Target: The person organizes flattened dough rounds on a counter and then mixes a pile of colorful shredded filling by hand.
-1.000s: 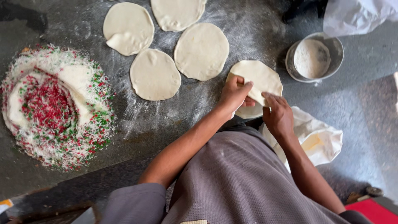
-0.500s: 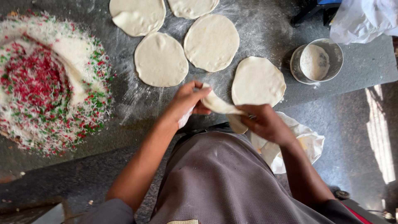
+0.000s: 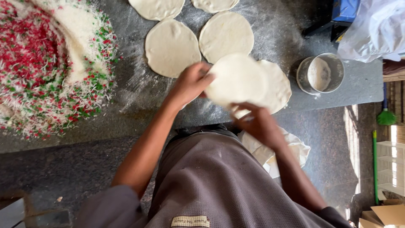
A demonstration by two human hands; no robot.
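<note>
From the head camera, looking straight down, both hands hold one round of dough [image 3: 238, 80] lifted just above the grey stone counter [image 3: 139, 97], near the middle of the frame. The left hand [image 3: 190, 84] grips its left edge, fingers curled and pinching the rim with the thumb underneath; the right hand [image 3: 257, 122] takes the lower edge from below, fingers bent around it, though I cannot tell how firmly they press. Held at two edges like this, the thin sheet probably keeps flat instead of folding.

It hangs partly over a second dough round [image 3: 278, 86] lying on the counter just to its right. More rounds [image 3: 171, 46] are laid out side by side in the upper middle, apart enough not to stick, on a dusting of flour. At upper left sits a big heap of white shreds with red and green bits [image 3: 46, 63]. A small metal bowl of flour [image 3: 319, 74] stands to the right, near the hands. A crumpled white cloth [image 3: 274, 152] lies below the right wrist.
</note>
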